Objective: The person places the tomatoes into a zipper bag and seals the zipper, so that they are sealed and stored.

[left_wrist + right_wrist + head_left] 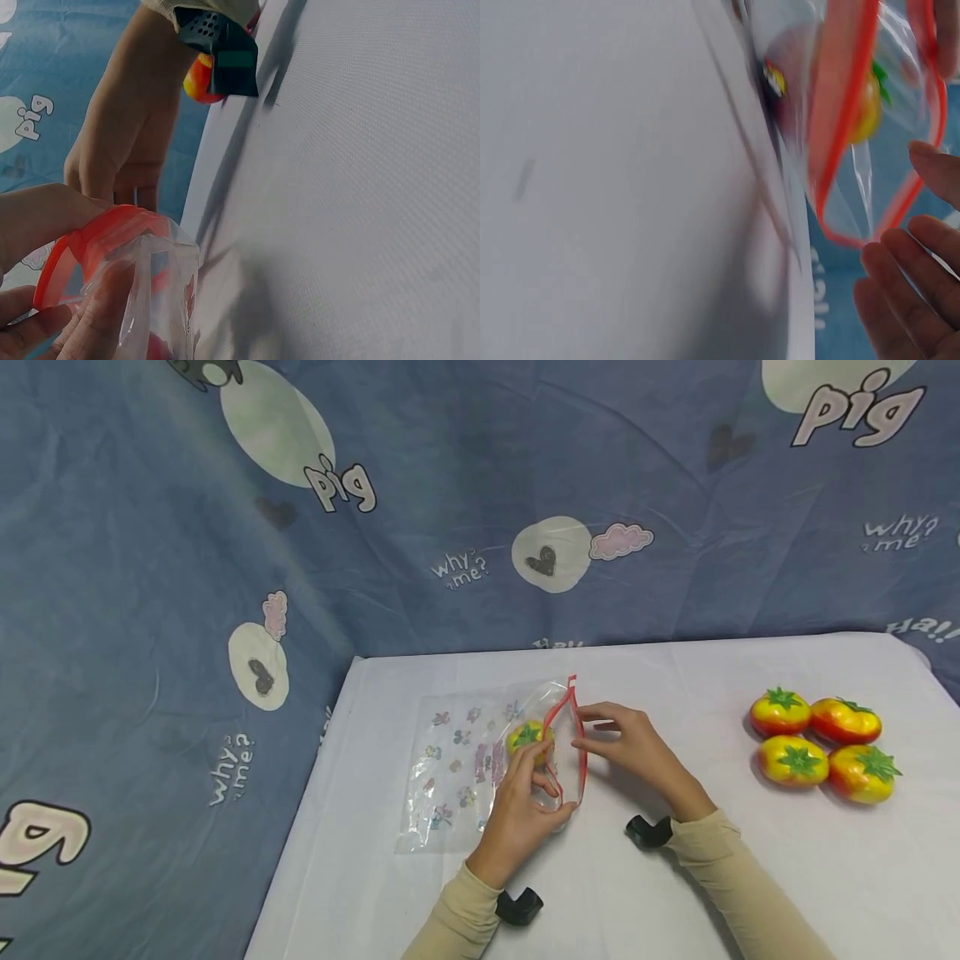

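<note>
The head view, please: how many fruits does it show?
5: one fruit inside the clear bag, four other fruits clustered at right on the table; more may be hidden.

1. On the blue cloth we read "pig" at upper right and upper left, and again in the left wrist view.
2. We read "why? me?" three times there.
3. We find "Ha!!" near its right edge.
4. On the clear bag, we find the print too small to read.
</note>
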`<state>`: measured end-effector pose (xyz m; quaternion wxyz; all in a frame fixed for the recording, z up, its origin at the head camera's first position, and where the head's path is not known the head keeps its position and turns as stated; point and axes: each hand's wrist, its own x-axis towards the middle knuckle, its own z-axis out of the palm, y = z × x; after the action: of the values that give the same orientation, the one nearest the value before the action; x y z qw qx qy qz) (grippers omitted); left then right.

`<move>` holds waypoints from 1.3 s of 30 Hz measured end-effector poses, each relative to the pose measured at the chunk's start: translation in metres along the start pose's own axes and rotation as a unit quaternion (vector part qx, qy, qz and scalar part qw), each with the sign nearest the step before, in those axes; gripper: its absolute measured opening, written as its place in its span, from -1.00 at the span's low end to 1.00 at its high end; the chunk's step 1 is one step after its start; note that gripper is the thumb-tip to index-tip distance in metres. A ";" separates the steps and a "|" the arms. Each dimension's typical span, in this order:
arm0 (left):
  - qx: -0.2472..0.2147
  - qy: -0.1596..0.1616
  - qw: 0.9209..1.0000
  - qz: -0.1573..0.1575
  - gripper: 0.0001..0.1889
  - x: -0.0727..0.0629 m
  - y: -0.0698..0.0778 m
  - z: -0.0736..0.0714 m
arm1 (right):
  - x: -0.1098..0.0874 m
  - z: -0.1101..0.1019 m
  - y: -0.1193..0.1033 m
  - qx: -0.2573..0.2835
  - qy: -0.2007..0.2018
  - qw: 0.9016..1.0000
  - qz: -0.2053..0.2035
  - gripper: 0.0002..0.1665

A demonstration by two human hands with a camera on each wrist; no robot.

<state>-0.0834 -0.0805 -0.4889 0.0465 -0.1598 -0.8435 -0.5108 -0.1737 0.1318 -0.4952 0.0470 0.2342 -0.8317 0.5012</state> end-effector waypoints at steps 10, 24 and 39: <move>0.001 0.001 1.000 -0.002 -0.07 0.000 -0.001 0.000 | -0.019 -0.043 0.010 -0.072 0.046 0.995 0.060 -0.41; 0.015 0.007 1.000 -0.006 -0.08 0.000 -0.002 0.000 | -0.039 -0.105 0.020 -0.137 0.115 0.978 0.102 -0.38; 0.008 0.001 1.000 -0.012 -0.08 0.001 -0.001 0.001 | -0.067 -0.159 0.028 -0.198 0.122 0.952 0.201 -0.25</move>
<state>-0.0843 -0.0794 -0.4899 0.0423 -0.1483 -0.8492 -0.5050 -0.1512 0.3023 -0.4606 0.0919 -0.0146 -0.9321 0.3502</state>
